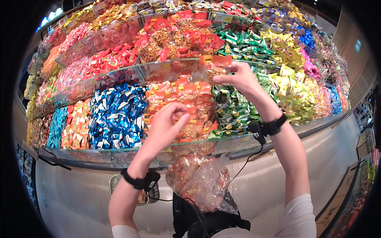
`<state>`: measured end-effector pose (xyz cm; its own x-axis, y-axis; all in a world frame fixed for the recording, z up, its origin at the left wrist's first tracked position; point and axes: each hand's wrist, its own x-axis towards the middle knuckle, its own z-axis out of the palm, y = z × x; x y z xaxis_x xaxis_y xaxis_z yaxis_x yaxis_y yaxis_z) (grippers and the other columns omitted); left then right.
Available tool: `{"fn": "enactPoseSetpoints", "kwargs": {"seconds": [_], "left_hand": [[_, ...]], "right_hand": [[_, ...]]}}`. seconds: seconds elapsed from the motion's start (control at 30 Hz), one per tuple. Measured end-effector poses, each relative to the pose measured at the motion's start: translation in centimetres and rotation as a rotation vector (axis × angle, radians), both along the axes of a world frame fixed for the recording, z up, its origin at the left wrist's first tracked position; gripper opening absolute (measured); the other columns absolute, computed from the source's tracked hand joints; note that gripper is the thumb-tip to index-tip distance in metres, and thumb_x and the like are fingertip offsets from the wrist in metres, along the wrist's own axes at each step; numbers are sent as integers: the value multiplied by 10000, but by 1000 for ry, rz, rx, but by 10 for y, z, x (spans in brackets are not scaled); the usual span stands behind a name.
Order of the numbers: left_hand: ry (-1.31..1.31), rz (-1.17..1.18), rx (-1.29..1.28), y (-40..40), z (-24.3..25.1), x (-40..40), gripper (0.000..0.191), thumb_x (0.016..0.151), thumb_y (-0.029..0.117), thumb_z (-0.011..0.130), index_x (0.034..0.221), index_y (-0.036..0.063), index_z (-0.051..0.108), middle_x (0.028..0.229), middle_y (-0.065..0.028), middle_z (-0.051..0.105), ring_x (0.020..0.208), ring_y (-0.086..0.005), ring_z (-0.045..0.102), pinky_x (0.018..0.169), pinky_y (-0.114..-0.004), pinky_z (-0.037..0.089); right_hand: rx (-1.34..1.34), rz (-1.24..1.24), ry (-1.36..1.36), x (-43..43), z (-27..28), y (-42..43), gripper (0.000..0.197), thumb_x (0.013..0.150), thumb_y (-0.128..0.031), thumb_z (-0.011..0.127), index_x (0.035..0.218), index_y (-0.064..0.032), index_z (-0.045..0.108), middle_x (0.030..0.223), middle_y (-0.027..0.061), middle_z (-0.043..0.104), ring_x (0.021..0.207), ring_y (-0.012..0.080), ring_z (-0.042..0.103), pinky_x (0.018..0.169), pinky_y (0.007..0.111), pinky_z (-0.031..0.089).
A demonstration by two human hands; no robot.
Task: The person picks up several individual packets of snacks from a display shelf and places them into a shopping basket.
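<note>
My right hand (pixel 242 76) grips a small clear snack packet (pixel 215 67) by its right edge. Nuts show through its window, and its top band is orange-red. It is held up at the glass front of the upper bin. Lower down, my left hand (pixel 166 125) hovers with curled fingers and a gap at the thumb, seemingly holding nothing. Beneath it lies the lower bin's pile of similar nut packets (pixel 195 104). A large clear plastic bag (pixel 198 181) with more such packets bulges below the shelf's front edge, close to my body.
Blue-wrapped sweets (pixel 117 116) fill the bin to the left, green packets (pixel 238 110) the one to the right. Glass dividers and a glass front rail (pixel 113 153) border the bins. A basket (pixel 153 193) stands below. Thin cables (pixel 247 162) trail from both wrist straps.
</note>
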<state>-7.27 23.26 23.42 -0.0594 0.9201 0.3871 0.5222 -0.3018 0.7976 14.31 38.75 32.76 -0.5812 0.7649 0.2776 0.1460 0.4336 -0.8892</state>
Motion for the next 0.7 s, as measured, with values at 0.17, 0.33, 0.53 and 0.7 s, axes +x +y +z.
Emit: {"fn": "enactPoseSetpoints", "kwargs": {"seconds": [0.17, 0.33, 0.53, 0.7], "left_hand": [[367, 39, 200, 105, -17, -3, 337, 884, 191, 658, 1138, -23, 604, 1117, -205, 644, 1060, -387, 604, 939, -432, 476], [695, 52, -106, 172, -31, -4, 428, 914, 263, 551, 1231, -23, 575, 1290, -184, 581, 1242, -361, 498, 1047, -442, 393], [727, 40, -302, 178, -21, 7, 532, 902, 331, 509, 1353, 51, 551, 1374, -133, 528, 1302, -306, 430, 1086, -488, 311], [605, -61, -124, 172, -32, -6, 365, 886, 195, 537, 1190, 38, 666, 1169, -153, 640, 1190, -338, 510, 1047, -455, 378]], "right_hand": [[167, -116, -198, -34, -33, 73, 387, 722, -122, 822, 1087, -28, 732, 901, 92, 751, 794, 127, 696, 738, 313, 548], [424, -351, -444, -53, -41, 72, 467, 624, -182, 842, 1056, -49, 723, 920, 137, 735, 847, 292, 709, 780, 385, 542], [579, -329, -456, -53, -68, 102, 331, 725, -172, 792, 1022, -44, 722, 930, 168, 718, 860, 354, 686, 778, 423, 537], [583, -51, -604, -62, -87, 126, 265, 796, -124, 721, 1049, -49, 726, 970, 202, 704, 929, 387, 662, 827, 436, 527]]}}
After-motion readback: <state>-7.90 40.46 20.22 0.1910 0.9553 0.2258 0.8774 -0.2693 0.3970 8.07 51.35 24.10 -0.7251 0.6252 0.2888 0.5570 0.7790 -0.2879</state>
